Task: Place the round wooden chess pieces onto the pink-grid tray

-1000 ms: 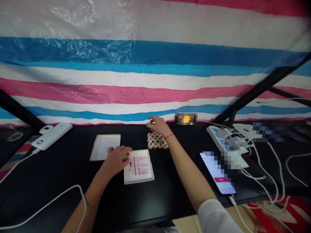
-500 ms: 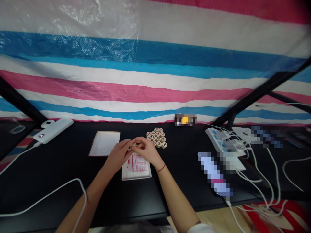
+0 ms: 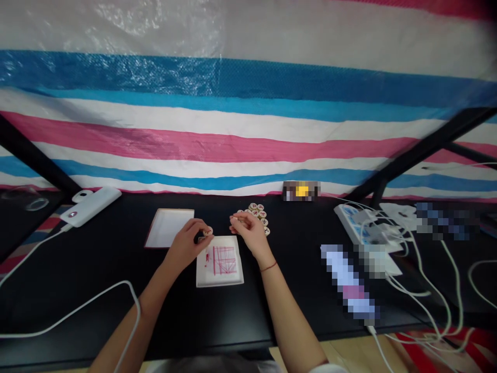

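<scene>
Xiangqi pieces handled above a black worktop point(image 3: 229, 318). The left hand point(image 3: 189, 241) has its fingers narrowly bent, thumb and forefinger pinching a round xiangqi piece point(image 3: 208, 231) whose marked face shows at the fingertips. The right hand point(image 3: 250, 229) lies well apart from it across a gap, its fingers drawn nearly together; whether they grip anything cannot be told. Just beyond and to the right of these fingers, a close-packed cluster of xiangqi pieces point(image 3: 259, 213) rests on the worktop, face up, with red and black characters, partly hidden by the hand. Below and between the two sets of fingers lies a shallow white box half point(image 3: 202, 278) bearing a grid drawn in red point(image 3: 224, 260). To the left of the left fingers, and slightly farther off, sits a second box half point(image 3: 171, 225), its white interior upward; well beyond it, in the same direction, is a white power bank point(image 3: 93, 207). A red cord bracelet point(image 3: 268, 266) circles the right wrist. Well to the right of the right fingers are a phone point(image 3: 349, 285), partly blurred out, and a power strip point(image 3: 354, 230) crowded with plugs and white cables point(image 3: 421, 269).
</scene>
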Available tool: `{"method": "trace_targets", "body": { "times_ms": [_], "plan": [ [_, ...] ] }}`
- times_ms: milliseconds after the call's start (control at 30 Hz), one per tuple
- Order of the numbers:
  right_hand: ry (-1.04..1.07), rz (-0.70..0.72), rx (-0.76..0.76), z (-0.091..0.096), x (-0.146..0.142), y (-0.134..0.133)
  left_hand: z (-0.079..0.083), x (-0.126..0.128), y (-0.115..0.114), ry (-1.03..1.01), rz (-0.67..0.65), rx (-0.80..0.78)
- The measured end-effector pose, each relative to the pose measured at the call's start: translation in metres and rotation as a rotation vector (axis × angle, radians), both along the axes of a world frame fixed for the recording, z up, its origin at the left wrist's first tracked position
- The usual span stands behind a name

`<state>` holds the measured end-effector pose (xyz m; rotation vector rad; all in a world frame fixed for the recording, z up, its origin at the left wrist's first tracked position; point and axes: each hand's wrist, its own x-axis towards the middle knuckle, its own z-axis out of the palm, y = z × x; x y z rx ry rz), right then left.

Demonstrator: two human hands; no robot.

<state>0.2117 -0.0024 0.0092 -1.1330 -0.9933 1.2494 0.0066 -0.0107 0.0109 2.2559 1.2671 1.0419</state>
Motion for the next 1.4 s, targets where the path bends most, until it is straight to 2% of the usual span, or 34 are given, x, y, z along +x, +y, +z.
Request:
{"method": "trace_targets", "body": {
  "times_ms": [133,233,400,533,700,800,1133,1400],
  "plan": [
    [-0.015,-0.008,0.013,-0.002,0.000,0.000,0.001,0.008,-0.007,0.252,-0.122,-0.013],
    [-0.080,0.021,0.045,-0.003,-0.003,-0.002,-0.002,0.014,-0.010,0.387,-0.104,0.030],
    [-0.295,0.079,0.097,-0.001,-0.007,-0.009,-0.006,0.016,-0.011,0.486,-0.047,0.070],
    [-0.428,0.107,0.170,-0.001,-0.011,-0.016,-0.004,0.014,-0.011,0.523,-0.031,0.067],
    [-0.575,0.159,0.411,-0.002,-0.016,-0.025,-0.004,0.010,-0.012,0.535,0.088,0.075],
    [-0.676,0.192,0.488,-0.001,-0.019,-0.028,-0.006,0.007,-0.011,0.542,0.127,0.040],
    [-1.064,0.270,0.538,0.001,-0.021,-0.030,-0.007,0.003,-0.006,0.548,0.042,-0.071],
    [-1.174,0.307,0.556,-0.002,-0.021,-0.030,-0.007,0.001,-0.005,0.549,0.017,-0.086]
  ]
}}
